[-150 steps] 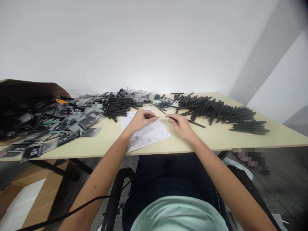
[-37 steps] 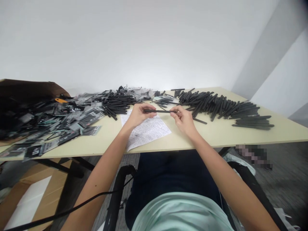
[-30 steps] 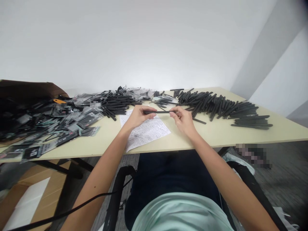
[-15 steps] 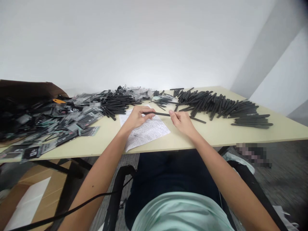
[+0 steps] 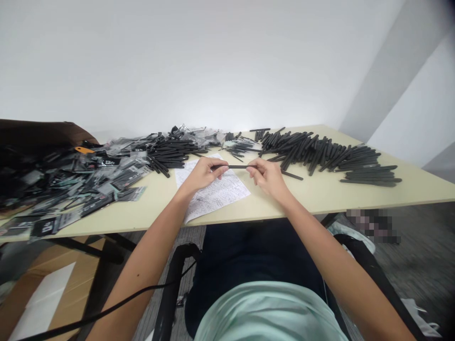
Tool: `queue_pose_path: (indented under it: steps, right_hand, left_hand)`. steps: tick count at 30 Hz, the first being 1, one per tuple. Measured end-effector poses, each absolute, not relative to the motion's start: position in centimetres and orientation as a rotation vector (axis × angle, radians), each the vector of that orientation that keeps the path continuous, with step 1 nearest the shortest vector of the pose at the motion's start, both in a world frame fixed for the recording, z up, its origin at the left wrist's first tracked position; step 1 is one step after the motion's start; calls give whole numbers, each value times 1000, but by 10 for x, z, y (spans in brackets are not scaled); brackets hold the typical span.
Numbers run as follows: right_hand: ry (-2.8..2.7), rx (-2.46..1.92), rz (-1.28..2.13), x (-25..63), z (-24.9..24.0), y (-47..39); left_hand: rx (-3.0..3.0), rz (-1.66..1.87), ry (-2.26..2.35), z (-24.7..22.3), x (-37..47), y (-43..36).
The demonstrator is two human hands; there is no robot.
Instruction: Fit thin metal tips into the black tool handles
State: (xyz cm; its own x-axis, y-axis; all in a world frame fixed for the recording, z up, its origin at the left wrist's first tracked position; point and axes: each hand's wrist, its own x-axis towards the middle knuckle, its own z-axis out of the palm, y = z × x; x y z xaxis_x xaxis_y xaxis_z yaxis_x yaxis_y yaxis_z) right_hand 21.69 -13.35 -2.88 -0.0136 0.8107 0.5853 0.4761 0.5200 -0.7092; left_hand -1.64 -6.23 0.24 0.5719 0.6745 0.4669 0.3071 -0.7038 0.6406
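Note:
A slim black stick (image 5: 237, 166) is held level between my two hands, above the printed paper sheet (image 5: 216, 195). My left hand (image 5: 206, 173) is closed around its left end, thumb along the near side. At the other end, my right hand (image 5: 266, 175) pinches it between thumb and fingers. What exactly the stick is I cannot tell. Just right of my right hand, another black stick (image 5: 293, 175) lies on the table. Beyond it spreads a large heap of similar black sticks (image 5: 302, 149).
Clear packets with dark labels (image 5: 124, 176) pile up at the left, beside a brown box (image 5: 46, 132) and an orange piece (image 5: 84, 150). More black sticks (image 5: 170, 154) lie at the back. The pale yellow table (image 5: 423, 187) meets the wall. An open carton (image 5: 78, 284) stands below.
My right hand's fingers have shifted to a pinch on the stick's right end, with the forefinger side now showing. The stick sits more level. My left hand stays nearly still.

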Motion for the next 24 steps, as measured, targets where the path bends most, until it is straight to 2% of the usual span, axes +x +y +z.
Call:
queue_pose_path:
  steps: [14,24]
  right_hand:
    - [-1680,-1207,281,216,-26,-136]
    - [-1610,-1229,480,217,-28,-131]
  left_hand:
    - [2226,976,799,9,-15,-66]
    - [2165,1001,781,10,-15,-66]
